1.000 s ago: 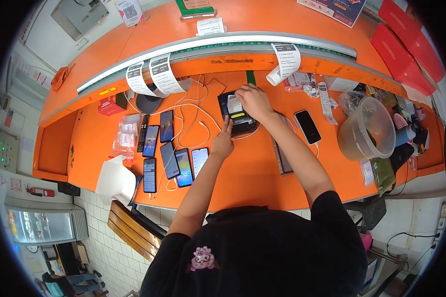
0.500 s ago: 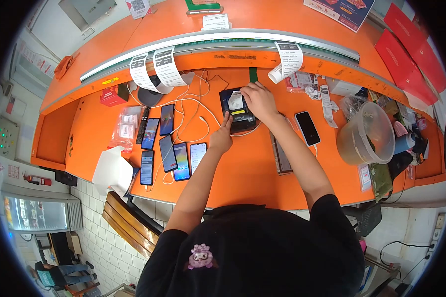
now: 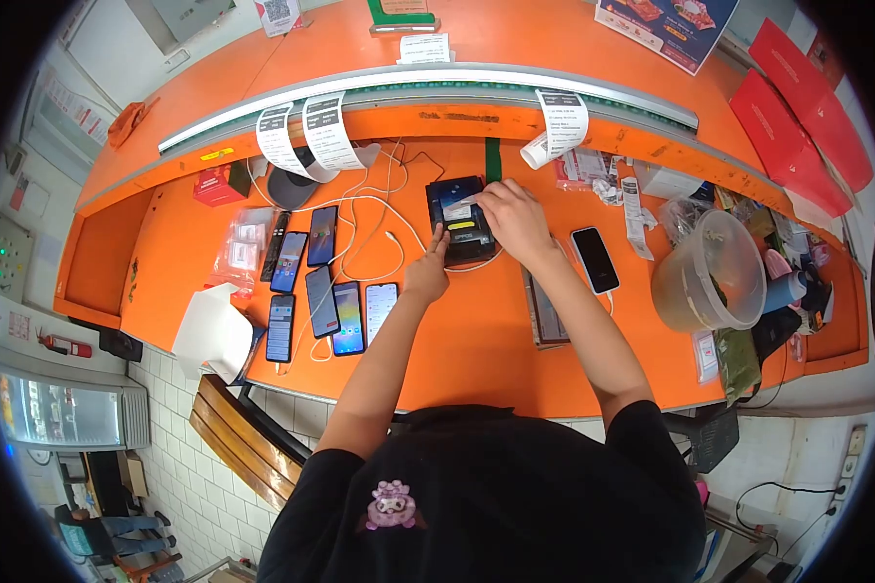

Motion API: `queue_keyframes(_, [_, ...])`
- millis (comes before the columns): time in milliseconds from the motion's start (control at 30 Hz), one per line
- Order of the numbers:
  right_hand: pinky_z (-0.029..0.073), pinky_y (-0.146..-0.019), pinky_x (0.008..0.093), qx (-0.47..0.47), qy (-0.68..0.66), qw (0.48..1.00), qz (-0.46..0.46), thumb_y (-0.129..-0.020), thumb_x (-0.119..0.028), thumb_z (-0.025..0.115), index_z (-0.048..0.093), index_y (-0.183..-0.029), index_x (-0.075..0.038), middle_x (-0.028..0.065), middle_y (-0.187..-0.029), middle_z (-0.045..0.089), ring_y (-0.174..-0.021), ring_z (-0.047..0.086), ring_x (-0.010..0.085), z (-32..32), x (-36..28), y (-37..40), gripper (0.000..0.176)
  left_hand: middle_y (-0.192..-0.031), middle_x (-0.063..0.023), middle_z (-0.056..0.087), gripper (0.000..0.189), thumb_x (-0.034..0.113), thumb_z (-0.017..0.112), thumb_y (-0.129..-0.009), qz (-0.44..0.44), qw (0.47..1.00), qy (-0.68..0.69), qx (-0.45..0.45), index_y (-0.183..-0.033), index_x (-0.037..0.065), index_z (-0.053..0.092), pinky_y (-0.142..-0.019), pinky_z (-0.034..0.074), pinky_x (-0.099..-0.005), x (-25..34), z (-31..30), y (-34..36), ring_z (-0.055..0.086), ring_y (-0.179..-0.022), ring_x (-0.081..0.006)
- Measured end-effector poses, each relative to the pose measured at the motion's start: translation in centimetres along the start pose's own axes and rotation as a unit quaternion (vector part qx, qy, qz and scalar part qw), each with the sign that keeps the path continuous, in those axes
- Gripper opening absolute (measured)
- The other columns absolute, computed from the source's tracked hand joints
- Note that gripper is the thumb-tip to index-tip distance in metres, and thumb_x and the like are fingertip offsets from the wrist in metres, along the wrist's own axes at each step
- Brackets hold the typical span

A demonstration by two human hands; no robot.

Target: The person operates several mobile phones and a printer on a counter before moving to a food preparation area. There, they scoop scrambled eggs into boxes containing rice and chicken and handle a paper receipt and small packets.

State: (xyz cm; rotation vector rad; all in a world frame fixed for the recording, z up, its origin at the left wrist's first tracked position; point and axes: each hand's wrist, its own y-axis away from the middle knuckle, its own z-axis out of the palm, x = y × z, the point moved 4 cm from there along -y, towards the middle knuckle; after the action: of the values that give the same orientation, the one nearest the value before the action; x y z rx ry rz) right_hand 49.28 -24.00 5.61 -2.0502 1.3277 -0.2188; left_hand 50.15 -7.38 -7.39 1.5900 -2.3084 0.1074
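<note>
A small black receipt printer (image 3: 465, 231) lies on the orange counter in front of me. A slip of white receipt paper (image 3: 460, 207) sticks out of its top. My right hand (image 3: 515, 222) is closed, pinching that paper between thumb and fingers at the printer's upper right. My left hand (image 3: 426, 276) holds the printer at its lower left edge, with straight fingers pressed against it. The palm side of both hands is hidden.
Several phones (image 3: 348, 316) and white cables (image 3: 384, 207) lie to the left. On the right are another phone (image 3: 594, 259) and a clear plastic tub (image 3: 685, 287). Printed receipts (image 3: 329, 126) hang from the raised shelf edge (image 3: 437, 117). A person (image 3: 107, 534) is at the far lower left.
The paper on the printer has tilted from nearly upright to slanting toward my right hand, which has drawn it rightward and slightly down. My left hand stays at the printer's edge. The view has shifted slightly.
</note>
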Motion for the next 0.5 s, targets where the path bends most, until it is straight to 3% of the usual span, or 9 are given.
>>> queue_keyframes(300, [0.047, -0.08, 0.034, -0.022, 0.009, 0.999, -0.035, -0.075, -0.005, 0.061, 0.068, -0.093, -0.008, 0.003, -0.084, 0.057, -0.09, 0.055, 0.0212, -0.5, -1.5, 1.2, 0.019, -0.156, 0.0015, 0.012, 0.08, -0.002, 0.051, -0.072, 0.001, 1.0, 0.013, 0.001, -0.146, 0.015, 0.026, -0.069, 0.055, -0.0411, -0.1, 0.0, 0.0, 0.065, -0.091, -0.0332])
queue_keyframes(500, [0.046, -0.084, 0.0348, -0.041, 0.033, 0.996, -0.069, -0.077, -0.01, 0.062, 0.067, -0.091, -0.008, 0.0034, -0.091, 0.059, -0.095, 0.054, 0.0223, -1.2, -3.1, 2.0, 0.015, -0.157, 0.0016, 0.011, 0.079, -0.002, 0.051, -0.072, 0.019, 1.0, 0.017, 0.002, -0.146, 0.014, 0.027, -0.07, 0.055, -0.0418, -0.5, 0.0, 0.0, 0.065, -0.091, -0.0335])
